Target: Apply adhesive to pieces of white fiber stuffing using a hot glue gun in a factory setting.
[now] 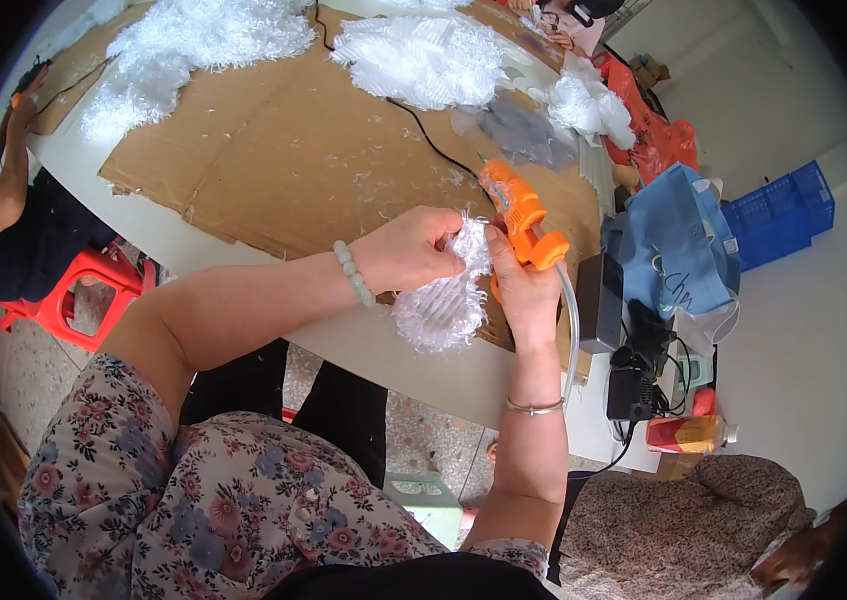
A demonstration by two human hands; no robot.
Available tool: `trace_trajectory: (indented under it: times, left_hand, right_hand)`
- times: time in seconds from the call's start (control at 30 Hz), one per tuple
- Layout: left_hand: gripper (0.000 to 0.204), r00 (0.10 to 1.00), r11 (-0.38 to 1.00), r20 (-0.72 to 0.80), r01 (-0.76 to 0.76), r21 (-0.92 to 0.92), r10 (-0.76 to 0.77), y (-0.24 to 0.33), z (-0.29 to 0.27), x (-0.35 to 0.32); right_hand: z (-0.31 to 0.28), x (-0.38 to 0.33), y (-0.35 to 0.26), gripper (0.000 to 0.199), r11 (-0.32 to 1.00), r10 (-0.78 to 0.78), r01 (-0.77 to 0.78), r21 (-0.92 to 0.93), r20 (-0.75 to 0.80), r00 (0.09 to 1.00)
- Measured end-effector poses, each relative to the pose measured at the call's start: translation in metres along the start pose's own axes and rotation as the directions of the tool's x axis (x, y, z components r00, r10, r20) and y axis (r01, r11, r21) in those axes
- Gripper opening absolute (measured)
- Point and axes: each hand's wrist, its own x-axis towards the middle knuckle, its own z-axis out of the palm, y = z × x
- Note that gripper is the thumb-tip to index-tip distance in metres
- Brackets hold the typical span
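Note:
My left hand (409,248), with a pale bead bracelet on its wrist, is closed on the upper end of a white, shiny fringed piece (444,312). The piece hangs over the table's near edge, and ribbed rows show across its middle. My right hand (526,295) is closed round an orange hot glue gun (516,205). Its nozzle points up and away, to the far left. A long translucent glue stick (573,335) curves out of its back along my right forearm. My right thumb lies against or very close to the fringed piece; I cannot tell which.
Cardboard (274,150) covers the table, with white fringe heaps (419,60) at the far side. A black cord (424,130) crosses it. At right stand a black box (601,300), blue bag (679,240) and power adapter (631,385). A person (9,215) sits at left; another works far right.

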Motion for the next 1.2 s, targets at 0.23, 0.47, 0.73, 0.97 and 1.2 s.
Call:
trace_trajectory:
  times: [0.23, 0.47, 0.73, 0.97, 1.2]
  left_hand:
    - [0.014, 1.000, 0.998, -0.007, -0.003, 0.064, 0.003, 0.008, -0.002, -0.001]
    - [0.010, 0.989, 0.990, 0.088, -0.123, 0.069, 0.116, 0.011, 0.007, -0.003]
    - [0.012, 0.991, 0.995, -0.079, -0.103, 0.018, 0.104, 0.010, 0.000, 0.001]
    - [0.021, 0.977, 0.995, -0.202, -0.051, 0.084, 0.067, 0.003, -0.011, 0.007]
    - [0.012, 0.934, 0.985, -0.313, -0.170, 0.030, 0.171, 0.012, -0.006, 0.004]
  right_hand:
    - [0.002, -0.006, -0.012, 0.021, 0.977, 0.000, 0.007, -0.213, 0.034, 0.999]
    - [-0.001, -0.001, -0.004, 0.024, 0.996, -0.080, 0.078, -0.041, -0.048, 0.996]
    - [-0.003, 0.000, -0.001, 0.026, 0.803, -0.370, 0.338, -0.491, 0.034, 0.928]
    - [-0.008, 0.005, 0.002, 0.029, 0.979, -0.098, 0.056, -0.198, -0.210, 0.973]
    - [0.005, 0.004, 0.008, 0.031, 0.882, -0.320, 0.260, -0.394, -0.094, 0.943]
